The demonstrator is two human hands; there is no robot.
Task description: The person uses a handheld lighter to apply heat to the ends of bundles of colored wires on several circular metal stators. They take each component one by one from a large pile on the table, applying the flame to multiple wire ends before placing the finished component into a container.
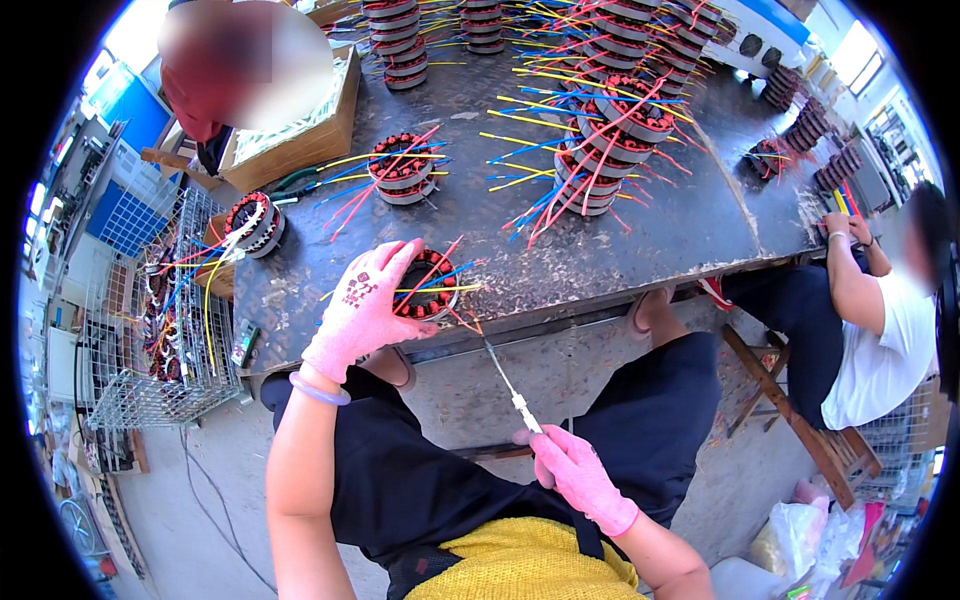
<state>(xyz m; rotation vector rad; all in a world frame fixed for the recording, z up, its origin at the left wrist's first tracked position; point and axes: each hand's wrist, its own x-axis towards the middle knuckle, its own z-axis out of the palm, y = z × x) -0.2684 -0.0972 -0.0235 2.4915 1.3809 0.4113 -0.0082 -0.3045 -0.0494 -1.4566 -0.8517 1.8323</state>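
Observation:
A ring-shaped motor stator (437, 303) with red windings and red, blue and yellow leads sits near the table's front edge. My left hand (368, 300), in a pink glove, grips its left side, the thumb at the near side. Some of the stator is hidden behind that hand. My right hand (575, 470), also pink-gloved, is closed over my lap. It holds the near end of a thin, straight tool with a whitish handle (524, 410). The tool's slim far end points at the red lead ends beside the stator. Whether it touches them I cannot tell.
Behind stand a two-high stator stack (402, 170), a single stator (254, 224) and taller stacks (612, 130) with leads sticking out. A cardboard box (300, 140) and wire basket (160, 370) are at left. A co-worker (870, 310) sits at right; another person (195, 80) is across the table.

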